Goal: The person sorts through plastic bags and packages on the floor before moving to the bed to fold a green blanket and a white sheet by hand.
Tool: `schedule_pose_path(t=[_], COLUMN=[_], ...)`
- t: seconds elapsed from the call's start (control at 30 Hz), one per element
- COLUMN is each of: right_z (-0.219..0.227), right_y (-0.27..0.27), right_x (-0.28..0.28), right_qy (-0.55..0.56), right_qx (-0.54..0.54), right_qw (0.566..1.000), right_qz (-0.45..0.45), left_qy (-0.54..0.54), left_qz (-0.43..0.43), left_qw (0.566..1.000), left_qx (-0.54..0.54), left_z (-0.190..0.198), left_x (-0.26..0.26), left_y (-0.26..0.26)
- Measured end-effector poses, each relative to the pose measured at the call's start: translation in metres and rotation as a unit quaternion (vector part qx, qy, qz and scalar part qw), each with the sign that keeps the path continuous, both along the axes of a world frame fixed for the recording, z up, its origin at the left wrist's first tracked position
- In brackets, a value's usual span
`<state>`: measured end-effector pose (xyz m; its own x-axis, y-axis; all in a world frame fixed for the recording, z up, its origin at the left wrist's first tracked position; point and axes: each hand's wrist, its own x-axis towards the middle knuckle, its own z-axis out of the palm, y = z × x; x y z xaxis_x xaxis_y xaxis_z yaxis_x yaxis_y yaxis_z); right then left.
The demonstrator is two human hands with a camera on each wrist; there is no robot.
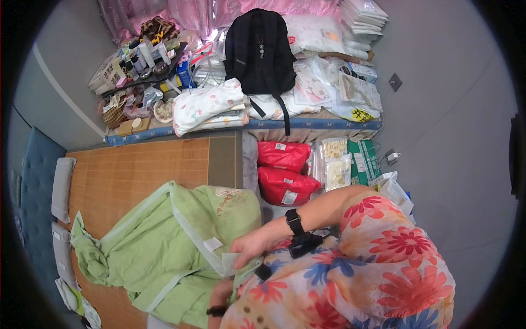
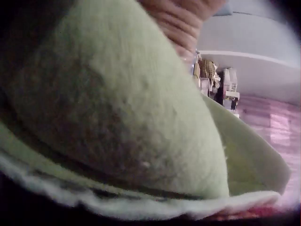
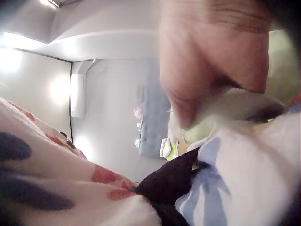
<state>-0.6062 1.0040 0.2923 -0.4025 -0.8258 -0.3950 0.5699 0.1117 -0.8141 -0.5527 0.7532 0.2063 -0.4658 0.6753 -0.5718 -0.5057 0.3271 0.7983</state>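
Note:
A light green cloth (image 1: 159,241) with pale trim and a white tag (image 1: 212,244) lies spread and rumpled over the bed. My right hand (image 1: 249,247) pinches its pale trimmed edge near my body; the right wrist view shows this hand (image 3: 214,56) from close up, with fabric at the fingers. Below it, my left hand (image 1: 222,290) is at the cloth's near edge, its fingers hidden by fabric. In the left wrist view green cloth (image 2: 141,108) fills most of the picture, with skin of the left hand (image 2: 176,23) behind it.
A brown mat (image 1: 137,170) covers the bed, with grey pillows (image 1: 64,189) on the left. Red packages (image 1: 284,156) and a green box (image 1: 361,162) lie beyond my right arm. A black backpack (image 1: 260,52) stands among bags and bottles at the back.

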Motion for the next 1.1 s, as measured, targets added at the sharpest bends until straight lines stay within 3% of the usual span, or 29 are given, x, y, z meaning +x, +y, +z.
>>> schedule_pose_path(t=[0.03, 0.17, 1.1], right_z=[-0.003, -0.01, -0.003], right_y=[-0.001, -0.004, -0.004], right_x=[0.0, 0.001, 0.007], right_qy=[0.0, -0.007, 0.014], right_qx=[-0.001, -0.032, -0.011], right_qw=[1.0, 0.999, 0.999], right_qz=[0.0, 0.01, 0.037], left_qy=[-0.02, -0.034, -0.056], left_qz=[0.047, 0.048, 0.092], left_qw=[0.998, 0.998, 0.994], left_qx=[0.022, 0.005, -0.011], left_z=[0.018, -0.002, -0.005], left_x=[0.003, 0.002, 0.019], left_y=[0.005, -0.003, -0.003])
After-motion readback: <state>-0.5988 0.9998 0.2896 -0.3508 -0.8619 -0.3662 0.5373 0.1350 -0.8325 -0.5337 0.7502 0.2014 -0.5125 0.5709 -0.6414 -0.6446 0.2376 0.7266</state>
